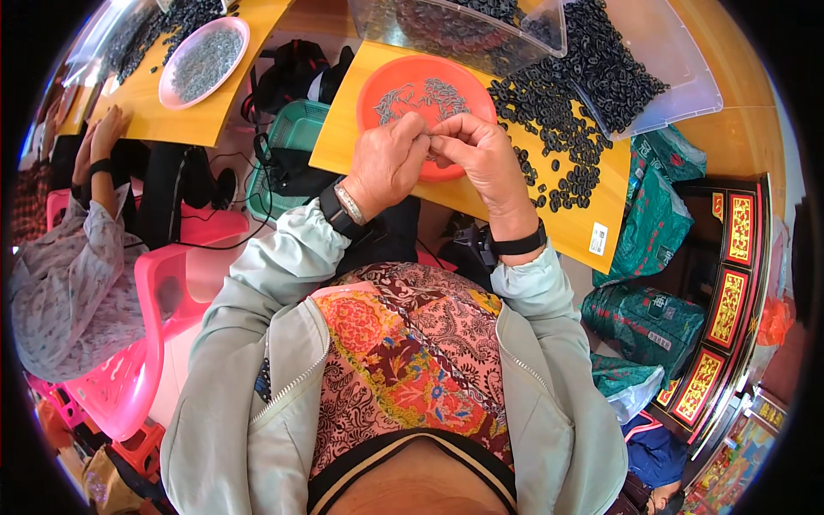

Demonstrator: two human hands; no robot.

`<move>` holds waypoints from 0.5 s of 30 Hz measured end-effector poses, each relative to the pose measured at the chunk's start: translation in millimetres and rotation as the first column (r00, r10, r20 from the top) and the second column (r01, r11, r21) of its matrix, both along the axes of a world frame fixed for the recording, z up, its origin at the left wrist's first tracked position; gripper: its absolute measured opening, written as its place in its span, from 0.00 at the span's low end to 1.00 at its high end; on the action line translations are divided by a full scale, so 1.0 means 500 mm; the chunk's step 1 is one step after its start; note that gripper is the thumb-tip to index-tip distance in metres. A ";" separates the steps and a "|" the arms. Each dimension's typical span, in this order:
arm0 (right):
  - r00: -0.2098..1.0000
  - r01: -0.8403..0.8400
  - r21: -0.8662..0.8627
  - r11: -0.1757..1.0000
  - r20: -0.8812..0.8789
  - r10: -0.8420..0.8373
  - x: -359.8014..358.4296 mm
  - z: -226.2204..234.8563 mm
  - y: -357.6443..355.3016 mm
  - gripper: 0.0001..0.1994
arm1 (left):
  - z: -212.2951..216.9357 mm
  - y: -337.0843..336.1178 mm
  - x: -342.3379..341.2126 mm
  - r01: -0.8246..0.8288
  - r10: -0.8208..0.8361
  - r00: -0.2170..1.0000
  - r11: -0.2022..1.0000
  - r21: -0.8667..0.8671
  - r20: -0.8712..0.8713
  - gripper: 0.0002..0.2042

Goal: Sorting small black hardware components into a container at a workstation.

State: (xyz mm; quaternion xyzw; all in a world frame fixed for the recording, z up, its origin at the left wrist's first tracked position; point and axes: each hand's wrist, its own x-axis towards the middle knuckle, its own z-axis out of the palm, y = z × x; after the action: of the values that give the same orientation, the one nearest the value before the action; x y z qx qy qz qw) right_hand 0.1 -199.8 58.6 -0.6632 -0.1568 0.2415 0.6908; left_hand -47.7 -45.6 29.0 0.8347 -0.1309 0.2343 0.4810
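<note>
My left hand (pixel 384 165) and my right hand (pixel 487 161) meet over the near part of a round orange bowl (pixel 375 81). The left is curled into a loose fist, while the right pinches thumb against forefinger beside it. Whatever sits between the fingertips is too small and too covered to name. Inside the bowl lie many small grey metal pins or screws (pixel 442 96). Right of the bowl, small black oval parts with a hole (pixel 558 129) are spread across the yellow table (pixel 577 233).
Clear plastic bins (pixel 687 103) with more black parts stand at the back and right. Green bags (pixel 644 322) lie beside a dark carved panel at right. A green basket (pixel 292 137) is left of the table. Another person's hands (pixel 105 137) rest near a pink bowl (pixel 174 99).
</note>
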 end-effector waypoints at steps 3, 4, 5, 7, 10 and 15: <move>0.999 0.030 0.039 0.999 0.015 -0.031 -0.007 -0.004 0.010 0.04 | 0.000 0.003 0.002 -0.026 0.027 0.999 0.999 -0.040 0.039 0.03; 0.999 0.029 0.038 0.999 0.028 -0.030 -0.009 -0.006 0.013 0.04 | 0.000 0.003 0.002 -0.025 0.029 0.999 0.996 -0.089 0.043 0.04; 0.999 0.029 0.037 0.999 0.039 -0.031 -0.011 -0.009 0.016 0.04 | 0.001 0.002 0.000 -0.024 0.028 0.999 0.996 -0.089 0.041 0.04; 0.995 0.065 0.009 0.998 0.072 -0.065 -0.017 -0.011 0.023 0.04 | 0.009 0.000 -0.003 -0.123 0.124 0.992 0.991 -0.050 0.029 0.04; 0.975 0.121 -0.088 0.989 0.198 -0.101 -0.023 -0.006 0.028 0.03 | 0.019 0.011 -0.001 -0.163 0.140 0.983 0.963 0.215 0.120 0.04; 0.951 0.154 -0.100 0.983 0.284 -0.120 -0.027 -0.005 0.031 0.02 | 0.019 0.012 0.005 -0.072 0.072 0.997 0.997 0.029 0.031 0.04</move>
State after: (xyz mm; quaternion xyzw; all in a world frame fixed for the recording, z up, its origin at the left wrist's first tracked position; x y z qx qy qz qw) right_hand -13.3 -184.4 56.1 -0.7403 -0.1902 0.1071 0.6359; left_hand -45.3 -39.7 38.3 0.8423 -0.1114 0.2619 0.4578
